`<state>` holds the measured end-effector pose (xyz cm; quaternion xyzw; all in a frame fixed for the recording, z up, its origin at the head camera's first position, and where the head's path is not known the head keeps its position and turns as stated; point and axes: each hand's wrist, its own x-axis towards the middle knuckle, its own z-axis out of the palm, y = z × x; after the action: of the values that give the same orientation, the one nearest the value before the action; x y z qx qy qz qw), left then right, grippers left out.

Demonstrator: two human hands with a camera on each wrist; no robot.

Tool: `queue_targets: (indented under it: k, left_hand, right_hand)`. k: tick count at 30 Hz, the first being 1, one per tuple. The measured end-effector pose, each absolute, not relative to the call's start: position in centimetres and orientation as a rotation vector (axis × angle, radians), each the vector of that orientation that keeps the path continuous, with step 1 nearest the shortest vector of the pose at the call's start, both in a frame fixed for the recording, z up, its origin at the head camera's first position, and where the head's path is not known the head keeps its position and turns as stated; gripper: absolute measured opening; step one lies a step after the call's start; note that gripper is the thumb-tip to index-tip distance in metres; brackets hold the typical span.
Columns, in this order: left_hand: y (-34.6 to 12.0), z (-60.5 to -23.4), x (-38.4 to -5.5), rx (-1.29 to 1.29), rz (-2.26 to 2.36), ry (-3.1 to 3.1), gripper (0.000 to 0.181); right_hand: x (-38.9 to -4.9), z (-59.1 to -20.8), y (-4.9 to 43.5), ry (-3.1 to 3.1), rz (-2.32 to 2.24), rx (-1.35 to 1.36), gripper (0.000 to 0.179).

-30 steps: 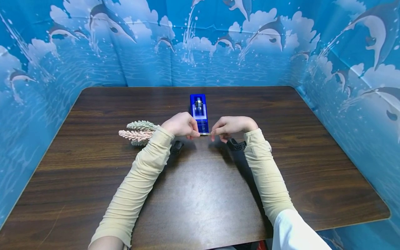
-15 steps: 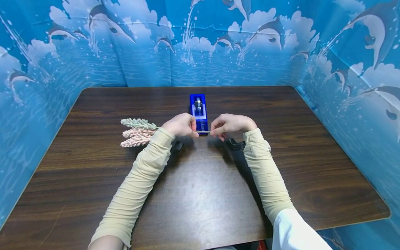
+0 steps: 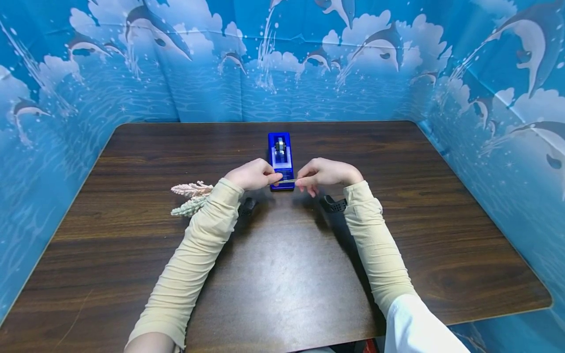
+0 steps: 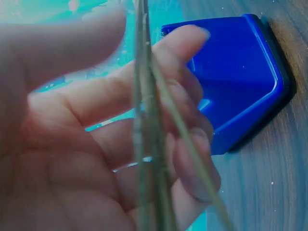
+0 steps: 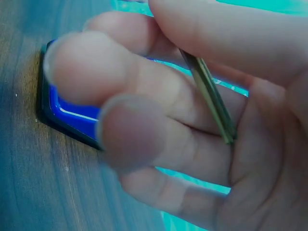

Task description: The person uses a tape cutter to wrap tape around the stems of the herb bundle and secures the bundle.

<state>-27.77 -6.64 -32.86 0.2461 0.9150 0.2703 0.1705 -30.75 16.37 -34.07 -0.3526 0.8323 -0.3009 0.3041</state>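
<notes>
A small bunch of pink and pale green artificial flowers (image 3: 192, 196) lies sideways, its heads to the left in the head view and partly behind the left sleeve. My left hand (image 3: 252, 175) loosely holds the thin stems (image 4: 155, 120), which run across its curled fingers in the left wrist view. With thumb and fingers, my right hand (image 3: 325, 174) pinches the stem ends (image 5: 214, 101); the cut tips point into the palm. Just behind the stretch of stem between both hands stands a blue tape dispenser (image 3: 280, 149), with a roll of tape in it.
The brown wood-grain table (image 3: 282, 274) carries the dispenser near its middle. A blue curtain with dolphins (image 3: 282, 63) hangs behind the table and along both sides. Black wrist straps (image 3: 333, 204) sit below the hands.
The flower bunch has turned about its stems, so the pale green head now lies below the pink. Both hands keep nearly the same place, and the stems have risen slightly in view.
</notes>
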Motion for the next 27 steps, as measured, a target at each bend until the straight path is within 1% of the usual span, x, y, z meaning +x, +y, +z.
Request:
queue_targets:
  k: [2,5,12,21,27]
  left_hand:
    - [-6.74,-32.74,-27.77,0.705,0.746,2.591,0.034]
    - [-6.73,-32.68,-27.76,0.699,0.722,2.600,0.033]
    - [-6.85,-32.69,-27.77,0.663,0.692,2.623,0.031]
    - [-6.61,-33.01,-27.97,0.557,0.727,2.636,0.030]
    - [-6.31,-33.05,-27.81,0.530,0.748,2.703,0.026]
  right_hand:
    - [-30.74,-34.01,16.36,2.211,-0.794,-0.941,0.033]
    - [-30.67,-33.93,16.42,2.203,-0.796,-0.941,0.034]
    - [-30.60,-34.07,16.50,2.067,-0.868,-0.891,0.043]
    - [-30.79,-34.23,16.55,2.092,-0.843,-0.867,0.034]
    - [-30.86,-34.25,16.67,2.115,-0.831,-0.858,0.031]
